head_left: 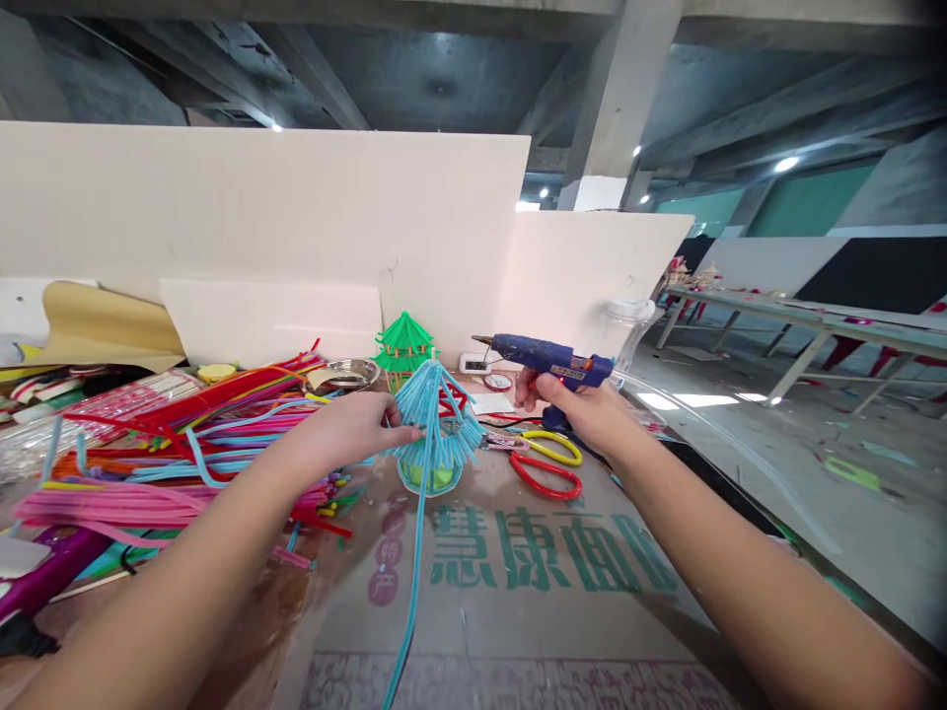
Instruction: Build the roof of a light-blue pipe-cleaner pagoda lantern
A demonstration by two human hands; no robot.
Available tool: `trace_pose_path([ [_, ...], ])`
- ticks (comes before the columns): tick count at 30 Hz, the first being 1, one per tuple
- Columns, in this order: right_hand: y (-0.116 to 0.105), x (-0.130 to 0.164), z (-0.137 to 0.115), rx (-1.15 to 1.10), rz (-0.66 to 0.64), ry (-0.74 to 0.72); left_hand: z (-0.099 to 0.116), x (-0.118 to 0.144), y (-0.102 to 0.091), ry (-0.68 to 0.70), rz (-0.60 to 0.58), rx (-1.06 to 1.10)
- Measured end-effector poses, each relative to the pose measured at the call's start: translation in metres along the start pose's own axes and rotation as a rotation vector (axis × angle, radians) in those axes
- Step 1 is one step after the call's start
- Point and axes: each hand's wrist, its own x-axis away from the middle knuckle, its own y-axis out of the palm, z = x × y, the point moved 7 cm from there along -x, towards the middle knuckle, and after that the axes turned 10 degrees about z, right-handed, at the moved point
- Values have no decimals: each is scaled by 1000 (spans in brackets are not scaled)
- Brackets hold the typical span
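A small model pavilion (436, 394) of light blue pipe cleaners stands on the table, with a cone-shaped roof and a pale green part low inside it. My left hand (355, 426) pinches its left side between thumb and fingers; the fingertips are partly hidden. A long blue pipe cleaner (418, 562) hangs from the roof and runs down toward me. My right hand (581, 402) grips a dark blue glue gun (537, 353) by its handle. Its nozzle points left, above and to the right of the roof, apart from it. Scissors (546, 477) with red and yellow handles lie beside the pavilion.
Piles of coloured pipe cleaners (140, 503) cover the left side. Behind stand a green pagoda model (404, 345), a metal bowl (352, 375) and a small digital clock (473, 363). A clear plastic jar (627, 335) is at right. White boards (258, 207) wall the back.
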Motion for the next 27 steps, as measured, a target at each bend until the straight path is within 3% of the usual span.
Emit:
trace_pose_path([
  [6,1,1,3,25,10,19,0,-6,8,11,40,-130],
  [11,5,2,4,39,-20,35,-2,-2,5,25,-9,-168],
  [18,6,3,5,39,-24,28,-43,-4,-18,-121,47,-317],
  [22,7,3,6,54,-32,35,-26,-1,-4,-17,-124,-130],
  [27,9,4,5,84,-38,62,-1,-3,2,25,-43,-112],
])
